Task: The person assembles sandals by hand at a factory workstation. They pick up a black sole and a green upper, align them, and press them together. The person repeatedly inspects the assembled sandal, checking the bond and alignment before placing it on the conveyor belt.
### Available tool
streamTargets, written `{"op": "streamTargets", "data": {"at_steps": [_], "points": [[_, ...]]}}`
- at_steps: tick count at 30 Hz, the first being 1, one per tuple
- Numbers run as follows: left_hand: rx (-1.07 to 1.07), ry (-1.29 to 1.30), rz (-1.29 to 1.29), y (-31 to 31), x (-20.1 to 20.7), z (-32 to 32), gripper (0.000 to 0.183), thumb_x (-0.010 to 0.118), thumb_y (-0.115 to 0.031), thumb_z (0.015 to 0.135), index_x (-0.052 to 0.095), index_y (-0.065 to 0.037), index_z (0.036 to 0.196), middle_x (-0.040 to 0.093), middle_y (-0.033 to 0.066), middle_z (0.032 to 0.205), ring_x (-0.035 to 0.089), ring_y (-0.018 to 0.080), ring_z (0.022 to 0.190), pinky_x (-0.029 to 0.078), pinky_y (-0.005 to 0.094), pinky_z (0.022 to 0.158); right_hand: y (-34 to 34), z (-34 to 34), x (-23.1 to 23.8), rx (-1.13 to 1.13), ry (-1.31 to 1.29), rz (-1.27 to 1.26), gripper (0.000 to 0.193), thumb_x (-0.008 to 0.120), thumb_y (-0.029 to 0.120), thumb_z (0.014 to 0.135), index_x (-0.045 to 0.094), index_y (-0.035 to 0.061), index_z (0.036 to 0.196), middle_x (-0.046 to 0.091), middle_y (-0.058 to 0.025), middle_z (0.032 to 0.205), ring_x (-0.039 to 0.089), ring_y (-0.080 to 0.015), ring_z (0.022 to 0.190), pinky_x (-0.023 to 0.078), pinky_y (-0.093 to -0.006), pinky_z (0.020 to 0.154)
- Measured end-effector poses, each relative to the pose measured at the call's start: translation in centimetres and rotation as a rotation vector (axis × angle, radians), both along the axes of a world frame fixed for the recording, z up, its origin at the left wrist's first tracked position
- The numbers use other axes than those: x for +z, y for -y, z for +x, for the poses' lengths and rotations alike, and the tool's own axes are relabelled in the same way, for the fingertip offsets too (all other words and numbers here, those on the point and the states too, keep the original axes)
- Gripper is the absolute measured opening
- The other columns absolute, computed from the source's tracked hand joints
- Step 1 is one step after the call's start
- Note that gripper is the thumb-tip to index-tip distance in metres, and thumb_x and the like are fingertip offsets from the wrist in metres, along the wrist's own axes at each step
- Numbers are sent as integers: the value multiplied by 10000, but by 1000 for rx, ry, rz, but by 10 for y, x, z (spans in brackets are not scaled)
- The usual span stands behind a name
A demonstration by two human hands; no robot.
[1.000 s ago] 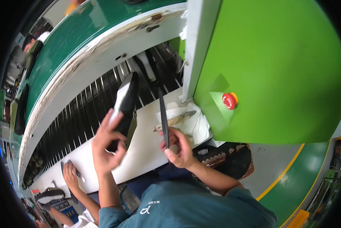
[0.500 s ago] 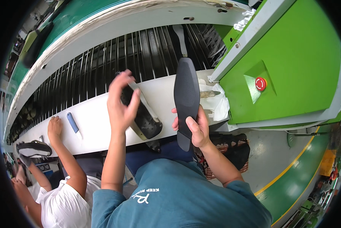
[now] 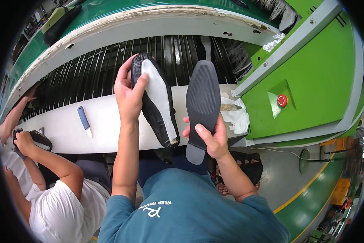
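My left hand [image 3: 130, 89] grips a black shoe upper [image 3: 151, 106] near its toe, thumb pressed on the white bottom that faces me. Beside it, a little apart, my right hand [image 3: 211, 137] holds a black shoe sole [image 3: 202, 91] by the heel half, its ribbed face toward me and the thumb lying across it. Both pieces are raised over the white ledge, toes pointing away. The fingers behind the upper are partly hidden.
A blue-handled knife [image 3: 84, 121] lies on the white ledge [image 3: 105, 117]. Metal rollers [image 3: 105, 73] run behind it. A brush [image 3: 229, 107] rests on white paper at right, near a green machine [image 3: 311, 89] with a red button [image 3: 282, 100]. At left, a co-worker [image 3: 60, 202] handles another shoe.
My left hand has closed on the shoe upper and turned its white bottom toward me. In my right hand, the sole has tilted to face me more. The co-worker's arm has left the ledge.
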State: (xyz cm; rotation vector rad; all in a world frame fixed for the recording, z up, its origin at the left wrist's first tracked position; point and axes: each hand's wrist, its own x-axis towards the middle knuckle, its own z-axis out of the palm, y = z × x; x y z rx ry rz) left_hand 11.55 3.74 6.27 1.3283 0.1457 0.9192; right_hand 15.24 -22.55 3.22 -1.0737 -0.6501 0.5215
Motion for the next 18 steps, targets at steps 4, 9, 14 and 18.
{"op": "streamTargets", "data": {"at_steps": [4, 9, 14, 18], "points": [[-10, 112, 241, 40, 24, -34, 587, 692, -61, 944, 524, 77, 1489, 724, 229, 1391, 721, 215, 1184, 557, 354, 1072, 3, -6, 1, -16, -67, 25, 425, 622, 84, 1070, 458, -12, 1450, 734, -226, 1188, 780, -254, 924, 642, -400, 838], [1, 261, 486, 92, 16, -74, 556, 665, 10, 864, 577, 78, 1409, 726, 271, 1316, 747, 335, 1155, 605, 477, 1019, 11, 0, -2, -144, -119, -73, 315, 593, 245, 1132, 636, -37, 1265, 766, -170, 1013, 765, -220, 820, 625, -358, 762], [-309, 256, 867, 127, 18, -112, 199, 724, -145, 999, 747, -95, 1190, 803, 110, 1269, 785, 333, 1137, 593, 482, 976, 26, 22, -20, -257, -169, -60, 283, 606, 230, 1131, 677, -30, 1217, 767, -143, 1011, 762, -207, 798, 627, -350, 705], [-288, 333, 862, 149, 1, -116, 177, 770, -143, 960, 783, -107, 1133, 804, 81, 1254, 775, 297, 1136, 592, 432, 1004, 31, 34, -23, -327, -126, -70, 302, 570, 192, 1121, 665, -39, 1291, 766, -151, 1076, 756, -219, 851, 629, -361, 776]]}}
